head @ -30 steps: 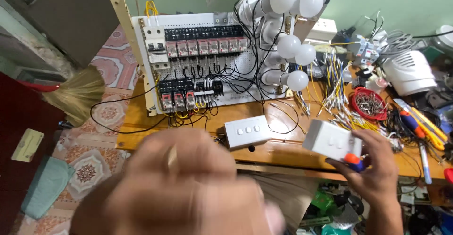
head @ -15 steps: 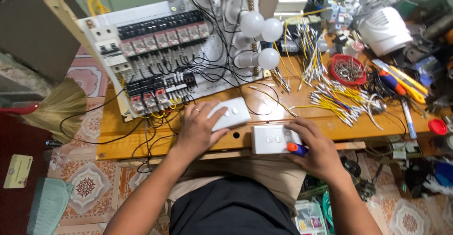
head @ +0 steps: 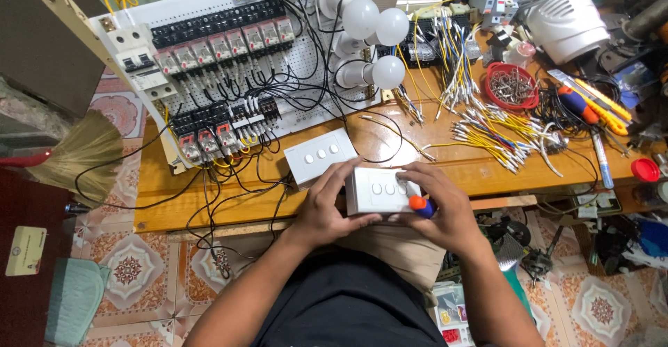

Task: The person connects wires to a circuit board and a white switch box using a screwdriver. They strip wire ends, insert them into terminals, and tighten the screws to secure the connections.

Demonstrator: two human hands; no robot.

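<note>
Left hand: the left hand (head: 327,211) grips the left end of a white switch plate (head: 381,191), fingers (head: 348,174) curled over its top edge and clamped on it.
Right hand: the right hand (head: 440,208) holds the plate's right end, fingers closed around it and around a screwdriver (head: 422,206) with an orange and blue handle, pinned against the plate's lower right corner.
Held plate: 3 round buttons in a row on its face; it sits at the near edge of the bench (head: 229,201), over the person's lap.
Second plate: another white 3-button switch plate (head: 320,155) lies flat on the bench just beyond the left hand, black wires beside it.
Panel: a white wiring panel (head: 299,61) leans up at the back left, with rows of relays.
Bulbs: 3 white bulbs (head: 376,23) stand at the panel's right edge.
Right side: loose yellow and white wire ends (head: 501,131) lie spread near a red dish of screws (head: 512,87).
</note>
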